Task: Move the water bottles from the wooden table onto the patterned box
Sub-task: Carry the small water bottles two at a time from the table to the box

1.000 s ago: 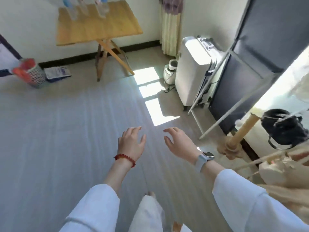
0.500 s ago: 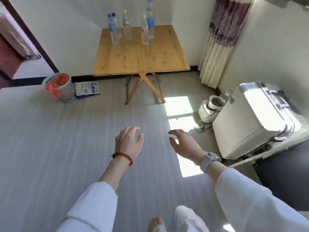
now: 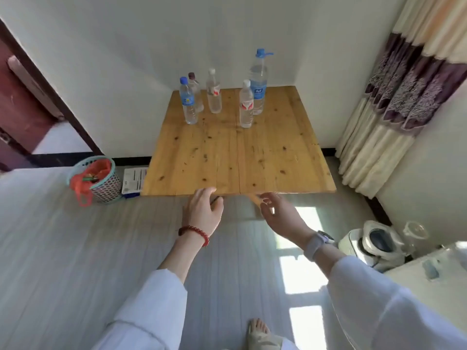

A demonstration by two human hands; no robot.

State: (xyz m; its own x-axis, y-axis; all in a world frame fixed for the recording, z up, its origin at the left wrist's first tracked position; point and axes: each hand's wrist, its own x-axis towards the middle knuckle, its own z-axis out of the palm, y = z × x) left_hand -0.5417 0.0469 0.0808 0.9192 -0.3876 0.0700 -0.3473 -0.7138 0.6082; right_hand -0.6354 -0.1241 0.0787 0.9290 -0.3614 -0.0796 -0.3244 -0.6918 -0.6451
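Note:
A wooden table [image 3: 237, 157] stands against the white wall ahead of me. Several clear water bottles stand upright along its far side: a blue-capped one [image 3: 188, 102] at the left, a dark-capped one [image 3: 195, 93] behind it, a white-capped one [image 3: 213, 92], another white-capped one with a red label [image 3: 246, 105], and a tall blue-capped bottle [image 3: 258, 83] at the right. My left hand [image 3: 203, 213] and my right hand [image 3: 281, 214] hover open just short of the table's near edge, holding nothing. The patterned box is out of view.
A mesh waste basket [image 3: 97, 179] with a red bag sits on the floor left of the table, beside a flat paper package [image 3: 134, 181]. A curtain [image 3: 394, 104] hangs at the right. A white appliance [image 3: 374, 242] and a white case [image 3: 429, 271] stand at the lower right. A doorway [image 3: 32, 109] opens at the left.
I have turned and walked toward the table, which now fills the middle of the view. Both open hands have come up close to its near edge.

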